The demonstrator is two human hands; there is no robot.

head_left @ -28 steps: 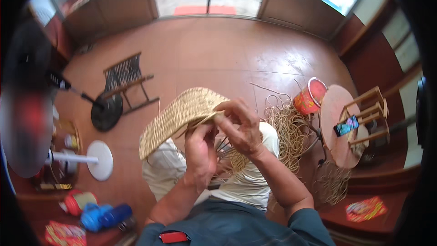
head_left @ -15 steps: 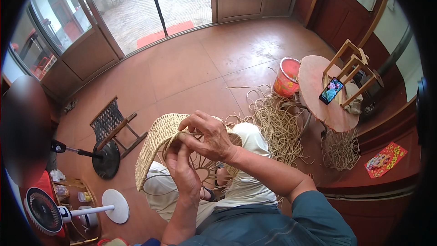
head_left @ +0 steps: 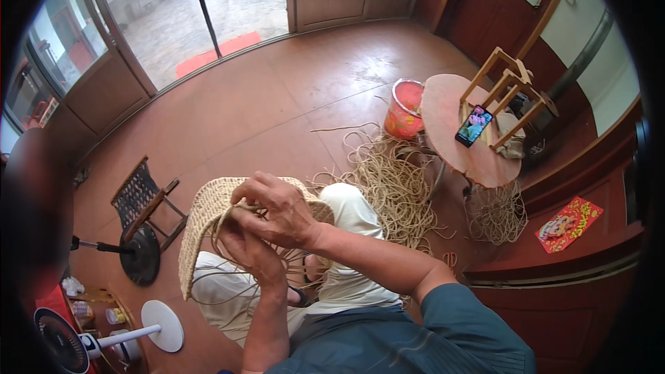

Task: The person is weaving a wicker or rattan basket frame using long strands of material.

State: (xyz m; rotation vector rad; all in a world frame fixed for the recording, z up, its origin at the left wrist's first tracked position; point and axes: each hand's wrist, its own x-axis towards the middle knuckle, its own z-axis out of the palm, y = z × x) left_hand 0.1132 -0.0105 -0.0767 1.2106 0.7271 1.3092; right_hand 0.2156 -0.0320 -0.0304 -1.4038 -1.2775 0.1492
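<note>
A woven straw basket [head_left: 197, 218] with a curved rim and loose cords hanging inside rests on my lap, between my pale-trousered knees [head_left: 353, 221]. My right hand [head_left: 277, 211] is bent over the rim with thumb and fingers pinched on a cord there. My left hand [head_left: 253, 253] is just underneath, inside the basket, its fingers closed at the same rim and cord, their tips partly hidden by my right hand. A big tangle of natural cord [head_left: 388, 194] lies on the floor beside my right knee.
A red bucket [head_left: 402, 121] stands by a round table [head_left: 443, 104] holding wooden frames [head_left: 530, 107] and a phone [head_left: 474, 125]. A folding stool [head_left: 135, 194] and black stand base [head_left: 138, 256] are at left, a white fan [head_left: 59, 332] lower left, scissors [head_left: 449, 262] right, glass doors ahead.
My view has swung to the right, so the room has shifted in the picture. Both hands stay at the basket's rim, my right hand now curled further over my left.
</note>
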